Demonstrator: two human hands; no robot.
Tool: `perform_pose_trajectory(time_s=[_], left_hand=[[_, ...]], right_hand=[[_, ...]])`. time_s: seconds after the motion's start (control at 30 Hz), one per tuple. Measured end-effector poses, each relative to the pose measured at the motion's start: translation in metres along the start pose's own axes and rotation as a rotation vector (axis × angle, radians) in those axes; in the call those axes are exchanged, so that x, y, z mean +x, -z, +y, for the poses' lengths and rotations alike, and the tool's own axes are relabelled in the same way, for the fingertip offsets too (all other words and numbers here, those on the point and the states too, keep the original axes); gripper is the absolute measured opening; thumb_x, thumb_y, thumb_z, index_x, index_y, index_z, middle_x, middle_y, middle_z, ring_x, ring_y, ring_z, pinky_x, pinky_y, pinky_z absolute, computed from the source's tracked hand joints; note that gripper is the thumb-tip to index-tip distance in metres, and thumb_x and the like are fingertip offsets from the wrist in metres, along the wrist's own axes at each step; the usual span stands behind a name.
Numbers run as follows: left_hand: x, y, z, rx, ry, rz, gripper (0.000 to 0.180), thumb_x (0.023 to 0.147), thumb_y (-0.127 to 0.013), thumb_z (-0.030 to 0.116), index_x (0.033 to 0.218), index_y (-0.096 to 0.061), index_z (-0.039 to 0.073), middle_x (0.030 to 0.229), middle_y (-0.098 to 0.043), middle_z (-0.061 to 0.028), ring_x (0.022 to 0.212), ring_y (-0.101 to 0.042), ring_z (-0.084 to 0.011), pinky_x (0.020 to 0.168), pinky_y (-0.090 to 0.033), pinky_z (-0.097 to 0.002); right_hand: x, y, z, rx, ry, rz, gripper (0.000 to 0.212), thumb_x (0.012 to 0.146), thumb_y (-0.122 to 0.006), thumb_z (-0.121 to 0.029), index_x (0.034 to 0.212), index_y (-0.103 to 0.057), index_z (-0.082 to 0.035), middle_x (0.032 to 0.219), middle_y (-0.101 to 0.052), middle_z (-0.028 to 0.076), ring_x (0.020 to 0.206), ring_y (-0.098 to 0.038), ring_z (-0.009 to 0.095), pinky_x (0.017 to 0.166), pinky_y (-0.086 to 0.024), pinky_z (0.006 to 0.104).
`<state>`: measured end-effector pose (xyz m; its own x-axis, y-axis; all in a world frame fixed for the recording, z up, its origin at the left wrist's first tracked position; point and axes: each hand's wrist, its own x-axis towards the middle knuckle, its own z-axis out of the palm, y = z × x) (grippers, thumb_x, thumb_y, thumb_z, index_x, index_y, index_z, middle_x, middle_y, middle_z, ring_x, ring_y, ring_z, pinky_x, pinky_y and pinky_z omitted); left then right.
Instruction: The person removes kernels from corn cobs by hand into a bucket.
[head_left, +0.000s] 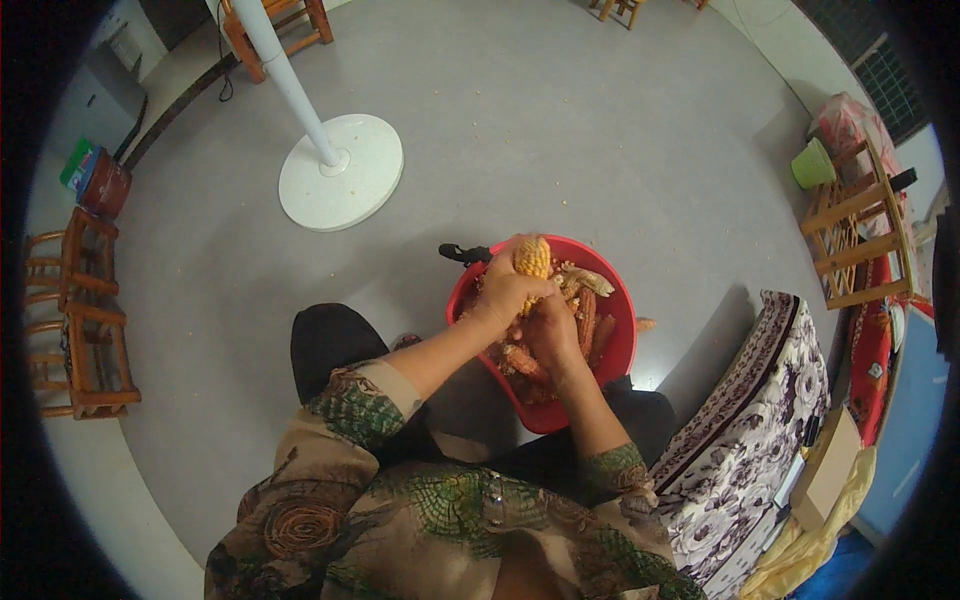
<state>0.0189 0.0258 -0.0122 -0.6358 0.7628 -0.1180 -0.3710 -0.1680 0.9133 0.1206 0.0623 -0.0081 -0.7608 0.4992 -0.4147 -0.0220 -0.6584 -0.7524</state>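
Observation:
Over a red plastic basin [628, 335] I hold a yellow corn cob [532, 257] with both hands. My left hand [503, 290] is wrapped round the cob from the left, its upper end showing above the fingers. My right hand [548, 325] closes on the cob's lower part, its fingers touching the left hand. Inside the basin lie several stripped reddish cobs [586, 316] with loose kernels around them. A pale husk-like piece [592, 280] lies near the far right rim. My hands hide part of the basin's contents.
A black object [464, 254] sits at the basin's far left rim. Kernels are scattered on the grey floor [480, 130]. A white pole with a round base [368, 190] stands ahead left. At right are a flowered cloth-covered table [745, 440] and a wooden rack [860, 235]; stools [98, 345] stand left.

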Motion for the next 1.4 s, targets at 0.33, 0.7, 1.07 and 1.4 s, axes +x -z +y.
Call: perform_pose_trajectory(time_s=[0.33,0.7,1.07,1.4], left_hand=[[0.007,0.006,0.019,-0.331,0.149,0.012,0.035,0.069,-0.054,-0.001,0.103,-0.048,0.004,0.101,-0.057,-0.013,0.094,-0.056,-0.0241,0.084,-0.047,-0.0383],[0.004,0.006,0.044,0.16,0.346,-0.327,0.041,0.077,-0.064,0.006,0.115,-0.05,0.002,0.108,-0.056,-0.01,0.089,-0.057,-0.0152,0.071,-0.049,-0.0264],[-0.016,-0.003,0.053,0.482,0.351,-0.37,0.07,0.059,-0.069,0.002,0.124,-0.044,0.003,0.107,-0.055,-0.0095,0.092,-0.057,-0.0178,0.078,-0.047,-0.0294],[-0.012,-0.002,0.048,0.439,0.45,-0.298,0.068,0.056,-0.068,0.0,0.121,-0.048,0.002,0.112,-0.056,-0.0105,0.098,-0.056,-0.019,0.081,-0.046,-0.0293]], right_hand=[[0.007,0.012,-0.009,0.282,0.02,-0.055,0.034,0.087,-0.048,-0.031,0.112,-0.048,-0.009,0.096,-0.055,0.003,0.076,-0.051,0.014,0.059,-0.042,0.0253],[0.001,0.033,-0.045,-0.004,0.32,0.251,0.034,0.082,-0.041,-0.01,0.115,-0.045,-0.004,0.101,-0.055,0.009,0.085,-0.055,0.017,0.063,-0.046,0.0284],[0.002,0.028,-0.042,0.0,0.126,0.073,0.038,0.08,-0.038,-0.008,0.118,-0.046,-0.009,0.087,-0.054,0.005,0.06,-0.05,0.012,0.049,-0.041,0.0239],[0.003,0.026,-0.039,0.021,0.119,0.146,0.044,0.08,-0.038,-0.007,0.123,-0.043,-0.011,0.082,-0.05,0.004,0.058,-0.046,0.011,0.048,-0.038,0.025]])
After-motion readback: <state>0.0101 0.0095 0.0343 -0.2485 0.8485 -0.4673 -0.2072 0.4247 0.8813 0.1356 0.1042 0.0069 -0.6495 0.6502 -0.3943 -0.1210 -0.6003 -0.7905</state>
